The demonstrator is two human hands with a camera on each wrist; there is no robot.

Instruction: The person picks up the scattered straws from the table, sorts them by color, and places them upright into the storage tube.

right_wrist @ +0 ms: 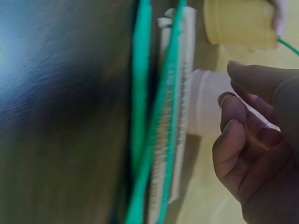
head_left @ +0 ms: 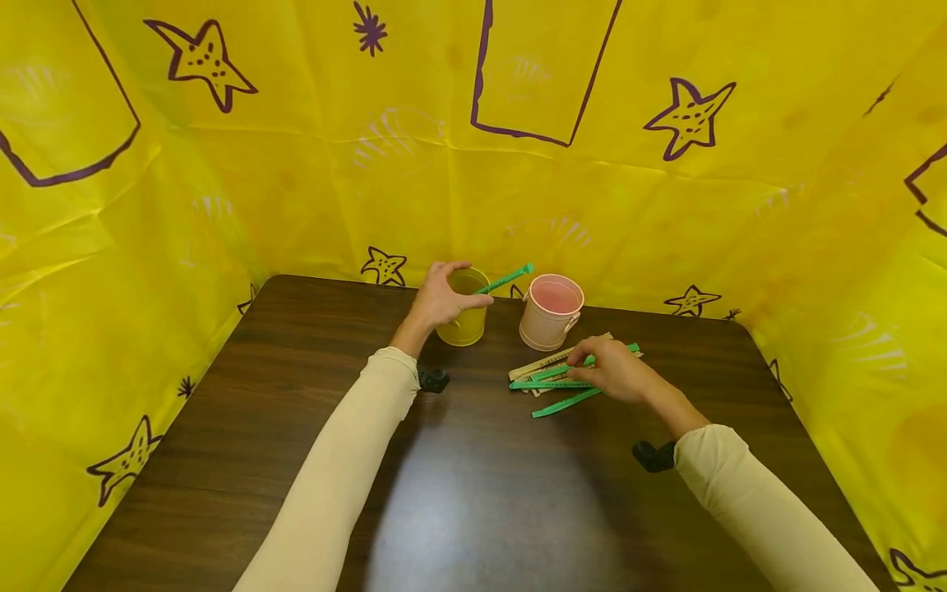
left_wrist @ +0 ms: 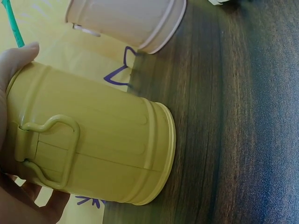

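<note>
Half-hiding green sticks point(head_left: 565, 403) beneath, the right hand point(head_left: 620, 370) hangs loosely curled, empty; the left hand point(head_left: 439, 299) grips a yellow bucket point(head_left: 464, 332).

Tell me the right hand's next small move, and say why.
Probably have the right hand pinch the front green stick: that hand looks empty and is close by, while the left hand grips the yellow bucket, from whose mouth another green stick juts.
</note>
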